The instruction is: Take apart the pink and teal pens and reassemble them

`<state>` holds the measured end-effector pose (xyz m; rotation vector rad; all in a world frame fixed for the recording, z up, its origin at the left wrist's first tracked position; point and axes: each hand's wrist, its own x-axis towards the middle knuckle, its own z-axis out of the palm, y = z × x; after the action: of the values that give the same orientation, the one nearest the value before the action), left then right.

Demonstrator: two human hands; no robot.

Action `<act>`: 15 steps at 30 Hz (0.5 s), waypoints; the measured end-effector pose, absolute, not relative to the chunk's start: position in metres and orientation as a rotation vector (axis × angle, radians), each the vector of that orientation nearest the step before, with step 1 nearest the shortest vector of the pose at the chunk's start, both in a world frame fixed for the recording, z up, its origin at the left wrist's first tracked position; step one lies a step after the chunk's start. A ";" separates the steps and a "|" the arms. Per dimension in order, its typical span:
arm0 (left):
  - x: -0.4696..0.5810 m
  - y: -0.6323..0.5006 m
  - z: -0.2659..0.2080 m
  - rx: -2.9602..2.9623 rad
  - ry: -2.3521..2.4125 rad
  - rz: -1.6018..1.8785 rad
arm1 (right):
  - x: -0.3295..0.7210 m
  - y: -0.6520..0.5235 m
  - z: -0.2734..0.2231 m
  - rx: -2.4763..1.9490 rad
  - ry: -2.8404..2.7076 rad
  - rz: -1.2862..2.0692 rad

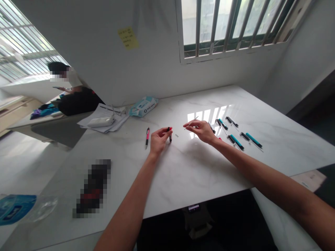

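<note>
My left hand (159,139) is closed around a black pen part (170,138), and a bit of red shows at its top. Between the fingertips of my right hand (201,130) is a thin, light pen refill (193,122), tilted up to the right. A small spring (177,135) lies on the table between my hands. Left of my left hand is a whole red and black pen (147,138). Beyond my right hand are several teal and black pen parts with thin refills, among them a teal barrel (253,140). A pale pen part (211,127) is partly hidden behind that hand.
A wet wipes pack (143,106) lies by the wall beside papers (104,118) with a white device (101,121) on them. A blurred-out dark object (92,188) and a clear bottle with a blue label (18,209) are at the left. Another person (74,92) sits beyond the wall.
</note>
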<state>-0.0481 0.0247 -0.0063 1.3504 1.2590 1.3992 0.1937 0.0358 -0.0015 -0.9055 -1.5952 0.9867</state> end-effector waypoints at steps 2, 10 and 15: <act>-0.049 0.026 -0.007 1.307 1.256 1.428 | 0.193 0.036 -0.002 -0.895 -1.597 0.993; -0.047 0.023 -0.005 1.296 1.212 1.399 | 0.169 0.046 0.028 -0.770 -1.518 1.120; -0.048 0.023 -0.005 1.321 1.212 1.390 | 0.150 0.059 0.040 -0.757 -1.633 1.022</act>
<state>-0.0478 0.0227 -0.0047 1.3214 1.2117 1.3904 0.1496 0.0586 0.0397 -0.7566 -1.6329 1.0216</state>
